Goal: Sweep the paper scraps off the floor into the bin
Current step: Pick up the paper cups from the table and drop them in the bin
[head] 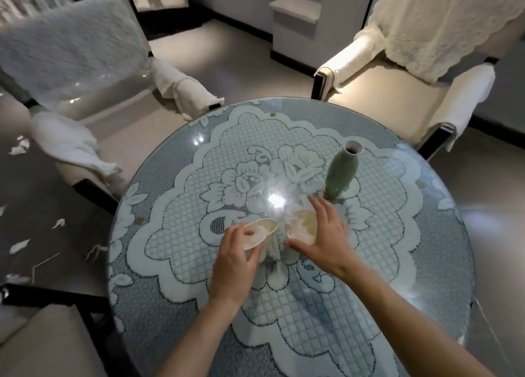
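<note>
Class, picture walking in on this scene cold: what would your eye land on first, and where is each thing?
At the centre of the round lace-patterned table, the left hand grips the left cream cup and the right hand holds the right cream cup. A green vase stands upright just beyond the right hand. White paper scraps lie scattered on the dark floor at the far left.

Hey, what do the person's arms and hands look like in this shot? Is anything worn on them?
The left forearm and right forearm are bare as far as the frame shows; no sleeve comes into view. The left hand and right hand wear no gloves. No watch, bracelet or ring shows on the wrists or visible fingers, and no markings can be seen.
</note>
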{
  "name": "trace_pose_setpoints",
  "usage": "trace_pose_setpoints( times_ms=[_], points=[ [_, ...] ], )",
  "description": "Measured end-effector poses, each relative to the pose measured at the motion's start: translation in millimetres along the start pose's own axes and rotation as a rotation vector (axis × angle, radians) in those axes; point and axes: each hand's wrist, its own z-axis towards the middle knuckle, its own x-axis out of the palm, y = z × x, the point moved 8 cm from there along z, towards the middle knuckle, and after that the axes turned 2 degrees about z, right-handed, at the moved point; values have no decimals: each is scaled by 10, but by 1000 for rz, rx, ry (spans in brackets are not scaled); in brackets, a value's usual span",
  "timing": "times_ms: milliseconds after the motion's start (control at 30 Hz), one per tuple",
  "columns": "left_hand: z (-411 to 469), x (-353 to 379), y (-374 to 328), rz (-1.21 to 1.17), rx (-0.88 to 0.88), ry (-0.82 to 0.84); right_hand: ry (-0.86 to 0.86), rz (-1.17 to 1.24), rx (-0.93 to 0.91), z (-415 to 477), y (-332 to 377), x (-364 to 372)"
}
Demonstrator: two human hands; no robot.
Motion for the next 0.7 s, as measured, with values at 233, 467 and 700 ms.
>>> trace_pose_setpoints(
  times_ms=[233, 467, 700],
  points=[
    [69, -79, 108, -75, -5, 31, 109, 124, 1, -77, 35, 172],
    [91, -104, 114, -87, 67, 85, -115, -92, -72, -53, 265, -26],
    [14, -150, 179, -103, 71, 76, -204, -88, -4, 214, 349, -128]
  ],
)
